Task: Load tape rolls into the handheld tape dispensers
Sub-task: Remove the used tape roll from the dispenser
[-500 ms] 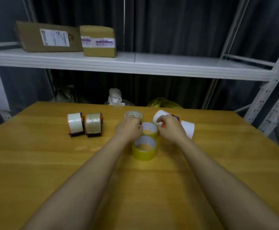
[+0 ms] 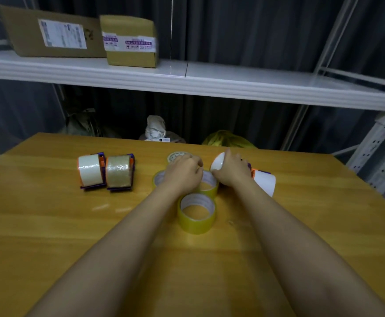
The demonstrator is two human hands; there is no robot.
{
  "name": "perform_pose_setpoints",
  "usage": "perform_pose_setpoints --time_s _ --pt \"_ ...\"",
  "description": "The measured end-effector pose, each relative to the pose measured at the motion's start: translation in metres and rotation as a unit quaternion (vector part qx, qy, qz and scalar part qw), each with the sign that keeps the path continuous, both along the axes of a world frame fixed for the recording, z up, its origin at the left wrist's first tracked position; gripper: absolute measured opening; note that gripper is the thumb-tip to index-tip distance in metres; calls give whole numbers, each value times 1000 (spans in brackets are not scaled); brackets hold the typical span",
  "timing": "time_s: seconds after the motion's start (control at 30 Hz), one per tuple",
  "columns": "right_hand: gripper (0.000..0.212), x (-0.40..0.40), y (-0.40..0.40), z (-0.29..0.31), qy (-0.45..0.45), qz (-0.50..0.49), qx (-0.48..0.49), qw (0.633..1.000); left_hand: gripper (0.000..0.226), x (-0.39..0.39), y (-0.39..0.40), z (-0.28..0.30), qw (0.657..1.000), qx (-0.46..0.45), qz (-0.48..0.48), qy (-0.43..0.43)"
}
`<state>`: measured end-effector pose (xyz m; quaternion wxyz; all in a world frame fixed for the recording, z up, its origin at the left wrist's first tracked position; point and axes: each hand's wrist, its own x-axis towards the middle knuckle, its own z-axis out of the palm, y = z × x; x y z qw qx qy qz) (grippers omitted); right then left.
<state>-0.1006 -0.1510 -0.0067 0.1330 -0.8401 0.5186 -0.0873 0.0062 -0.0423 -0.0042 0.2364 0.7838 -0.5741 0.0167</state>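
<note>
**Two dispensers loaded, loose rolls in play**

Head view: two loaded dispensers stand side by side at the table's left, well apart from the action. Centre stage, yellow tape rolls lie flat; the nearest roll is untouched. The left hand curls down over a middle roll, though a firm grip can't be confirmed from here. The right hand closes around a white roll, tilted, just beside a white-loaded dispenser.

These rolls look light and rigid, with slick outer faces. Best purchase, I'd say, is a thumb inside the cardboard core, fingers across the outer wall. Squeezing the sides risks slipping.
</note>
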Motion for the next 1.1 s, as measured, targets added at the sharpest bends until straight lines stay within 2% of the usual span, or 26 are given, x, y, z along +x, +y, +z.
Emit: perform_pose_setpoints --time_s 0.27,0.43,0.6,0.67,0.77,0.83,1.0,1.1 --pt "81 -8 -8 -1 -71 -3 1 997 26 -2 1 5 1000 5 -11 28" --pt "75 -10 -4 8 -162 23 -60 985 29 -4 2 14 998 -17 -4 59" --pt "75 -13 5 30 -248 103 -128 955 41 -9 -2 31 987 -71 1 142" --pt "72 -16 12 39 -270 129 -155 941 43 -14 -2 44 972 -114 -9 204" --pt "74 -22 23 49 -298 169 -185 921 35 -21 4 64 930 -186 -44 314" --pt "79 -27 32 54 -310 199 -184 911 39 -23 7 74 906 -195 -53 372" --pt "80 -35 57 64 -334 251 -203 886 18 -28 19 80 878 -198 -81 429" --pt "85 -38 65 66 -322 260 -201 888 16 -29 30 78 863 -233 -81 440"
